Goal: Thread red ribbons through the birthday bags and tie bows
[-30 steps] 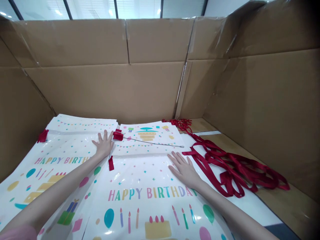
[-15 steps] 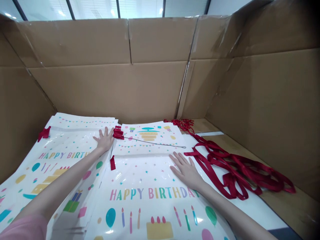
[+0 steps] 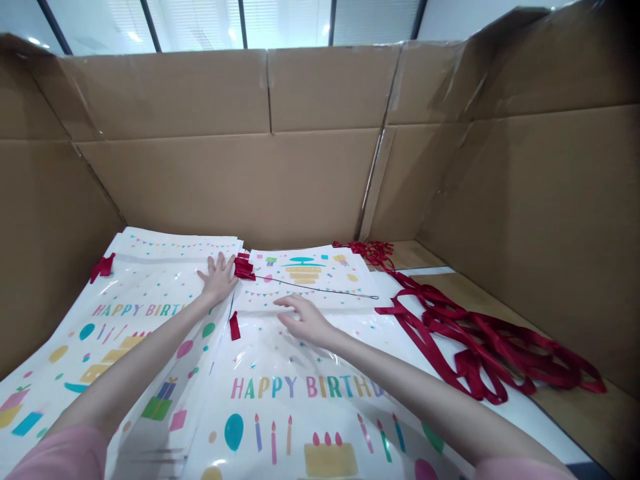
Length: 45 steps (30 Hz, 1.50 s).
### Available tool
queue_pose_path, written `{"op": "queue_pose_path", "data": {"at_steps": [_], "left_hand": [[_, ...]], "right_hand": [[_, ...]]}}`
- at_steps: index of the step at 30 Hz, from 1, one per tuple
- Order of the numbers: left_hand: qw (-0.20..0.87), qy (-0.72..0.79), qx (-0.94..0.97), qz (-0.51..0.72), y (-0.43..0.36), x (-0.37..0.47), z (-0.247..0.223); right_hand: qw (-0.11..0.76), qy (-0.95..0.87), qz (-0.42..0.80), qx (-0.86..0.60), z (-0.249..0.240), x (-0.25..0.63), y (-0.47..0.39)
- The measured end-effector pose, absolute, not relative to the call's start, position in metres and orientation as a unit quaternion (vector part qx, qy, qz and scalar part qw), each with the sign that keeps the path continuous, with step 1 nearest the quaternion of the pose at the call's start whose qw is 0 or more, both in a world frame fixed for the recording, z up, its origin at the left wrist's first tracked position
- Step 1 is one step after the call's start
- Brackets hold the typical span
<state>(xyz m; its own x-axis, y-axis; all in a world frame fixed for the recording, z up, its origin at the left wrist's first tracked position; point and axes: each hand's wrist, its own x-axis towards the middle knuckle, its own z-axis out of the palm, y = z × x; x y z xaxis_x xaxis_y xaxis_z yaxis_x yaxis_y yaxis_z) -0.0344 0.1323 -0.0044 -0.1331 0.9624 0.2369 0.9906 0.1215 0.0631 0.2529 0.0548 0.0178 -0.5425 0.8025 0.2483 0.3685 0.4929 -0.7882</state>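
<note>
My left hand (image 3: 219,280) lies with spread fingers on the upper right part of the left stack of printed birthday bags (image 3: 155,283). Its fingertips are beside a red ribbon end (image 3: 245,269) at the stack's edge. Over the upper part of the right birthday bag (image 3: 280,353) is my right hand (image 3: 306,320), fingers loosely extended toward the left, holding nothing. Whether it touches the bag I cannot tell. A thin dark wire with a looped end (image 3: 320,289) runs from the ribbon across the bag. A short red ribbon tab (image 3: 235,327) sticks out at the bag's left edge.
A long tangle of red ribbon (image 3: 480,340) lies at the right, with a bunch of knotted red ribbon (image 3: 373,253) behind it. Cardboard walls (image 3: 225,180) enclose the back and both sides. Another red ribbon tab (image 3: 103,268) sits on the far left.
My right hand has moved left across the right bag, from near its right side to its upper middle. My left hand stays on the left stack. The view has shifted slightly.
</note>
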Motion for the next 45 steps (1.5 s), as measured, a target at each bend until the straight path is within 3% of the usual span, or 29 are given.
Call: {"op": "queue_pose_path", "data": {"at_steps": [6,19,25,33,39,45], "left_hand": [[0.118,-0.704,-0.692,-0.106,0.139,-0.025,-0.001],[0.068,-0.7,-0.696,-0.144,0.118,-0.037,0.003],[0.045,-0.717,-0.684,-0.128,0.043,-0.081,0.004],[-0.107,-0.607,-0.787,0.018,-0.126,-0.148,0.016],[-0.039,-0.584,-0.811,0.019,-0.194,-0.142,-0.009],[0.08,-0.577,-0.813,0.008,-0.21,-0.12,-0.036]], "right_hand": [[0.285,-0.63,0.598,-0.405,0.0,0.148,0.08],[0.319,-0.5,0.665,-0.454,-0.017,0.078,0.112],[0.32,-0.454,0.687,-0.468,-0.02,0.075,0.119],[0.315,-0.433,0.715,-0.45,-0.028,0.077,0.124],[0.316,-0.434,0.711,-0.453,-0.027,0.079,0.121],[0.325,-0.439,0.7,-0.46,-0.022,0.076,0.116]]}}
